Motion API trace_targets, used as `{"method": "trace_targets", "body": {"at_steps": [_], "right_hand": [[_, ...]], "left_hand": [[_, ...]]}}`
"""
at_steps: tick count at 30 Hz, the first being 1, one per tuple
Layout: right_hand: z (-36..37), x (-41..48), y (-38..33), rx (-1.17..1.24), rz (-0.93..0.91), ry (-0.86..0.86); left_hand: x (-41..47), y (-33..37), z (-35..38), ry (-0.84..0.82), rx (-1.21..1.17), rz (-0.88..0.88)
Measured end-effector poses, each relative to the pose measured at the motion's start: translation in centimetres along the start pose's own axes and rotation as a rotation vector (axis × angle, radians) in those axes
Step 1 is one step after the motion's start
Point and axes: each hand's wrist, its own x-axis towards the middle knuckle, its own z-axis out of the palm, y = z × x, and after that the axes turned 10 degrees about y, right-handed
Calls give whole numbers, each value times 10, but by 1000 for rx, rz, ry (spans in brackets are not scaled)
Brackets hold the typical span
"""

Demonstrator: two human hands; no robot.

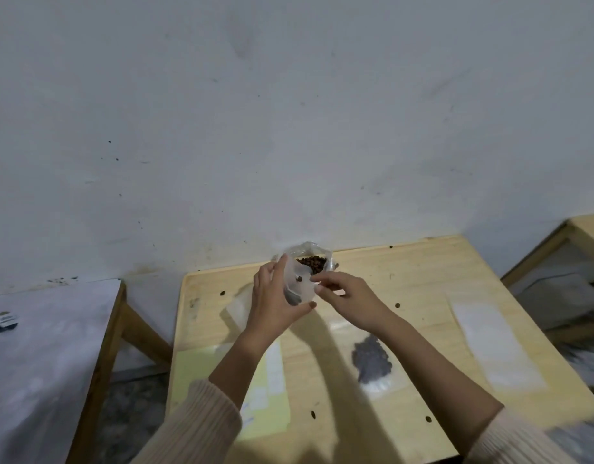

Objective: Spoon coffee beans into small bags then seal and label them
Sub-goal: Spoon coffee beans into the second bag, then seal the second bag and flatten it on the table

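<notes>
My left hand [272, 303] holds a small translucent bag [300, 283] upright above the wooden table [419, 283]; a few beans show through its wall. My right hand [347, 296] pinches the bag's right edge near its mouth. Just behind the bag stands a clear plastic bag of brown coffee beans [314, 262], open at the top. A filled small bag of dark beans [372, 363] lies flat on the table to the right of my arms. No spoon is visible.
A yellow sheet with white labels [269, 393] lies at the front left. A stack of empty white bags [493, 343] lies at the right. Loose beans [313, 414] are scattered on the table. A second table [38, 346] at the left holds a dark round object [3, 321].
</notes>
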Motion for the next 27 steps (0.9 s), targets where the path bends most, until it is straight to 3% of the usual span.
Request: {"method": "trace_targets", "body": {"at_steps": [3,9,14,20,27], "right_hand": [[6,-4,-10,-64,-46,-37],[8,2,-11,-62,-21,143],[-7,11,-19,-1,-12,290],[-13,11,-44,163,-89,298],[-11,7,-56,161,-68,359]], "left_hand": [[-3,8,1,8,-16,30],[-4,9,-10,-21,-128,3],[6,14,-36,23,-462,-94],[22,38,-56,171,-762,-205],[23,53,-63,171,-760,-175]]}}
